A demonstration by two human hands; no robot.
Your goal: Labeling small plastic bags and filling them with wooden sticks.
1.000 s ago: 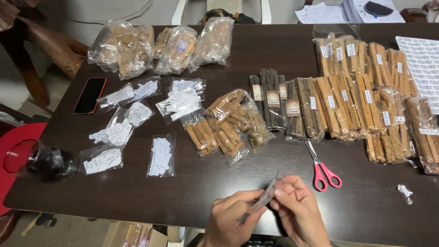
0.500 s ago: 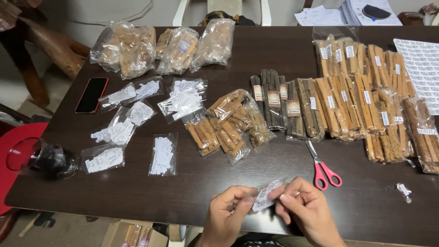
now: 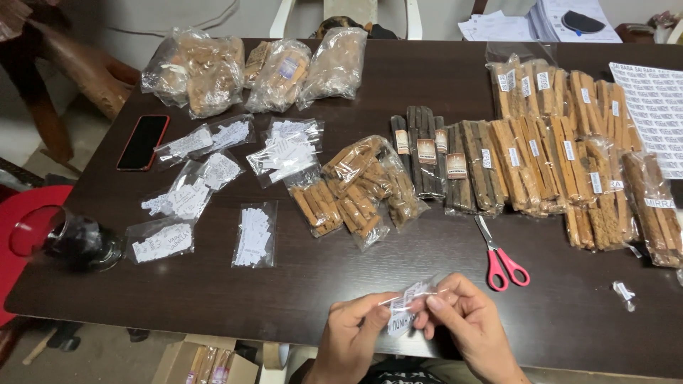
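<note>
Both hands are meeting at the near edge of the table (image 3: pixel 213 299). The left hand (image 3: pixel 352 341) and the right hand (image 3: pixel 466 327) are each pinching a small clear bag (image 3: pixel 407 307) of white labels between thumb and fingertips, holding it just above the table edge; the fingers are pressed together on the film, not spread.

Up and to the right of the grip, red-handled scissors (image 3: pixel 501 259) are lying on the table, blades pointing away from the hands. Well above the grip, packets of brown sticks (image 3: pixel 356 188) are lying in a loose heap, and further label bags (image 3: pixel 255 235) are lying up and to the left. A dark glass (image 3: pixel 67 238) is standing far to the left, near the table edge.

Risks, as judged from this view:
- The bag is being held right at the table edge, so a slipping pinch on the smooth film could be letting it drop to the floor.
- If the bag's mouth is open (this cannot be told), tilting could be spilling the labels.
- Pulling the two pinches apart too hard could be tearing the thin film.
- A wide left elbow swing could be knocking the glass.
</note>
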